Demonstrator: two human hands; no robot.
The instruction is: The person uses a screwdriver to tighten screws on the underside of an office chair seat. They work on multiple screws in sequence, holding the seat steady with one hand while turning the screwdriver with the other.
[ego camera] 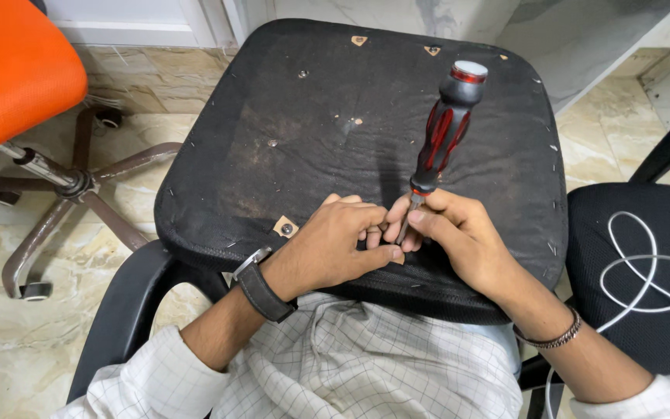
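At lower centre, we are pinching the screwdriver (441, 140) shaft with our right hand (459, 233) fingers, our left hand (331, 248) curling closed beside its tip on the upturned seat base (335, 132). Gripping so low, the tip could be slipping off.

Underside of black seat pad (312, 132) across lap. Red-and-black screwdriver (445, 132) upright, shaft pinched by right hand (463, 233) near front edge; left hand (333, 247) touching alongside tip. Orange chair (9, 70) at left, white cable (645, 268) at right.
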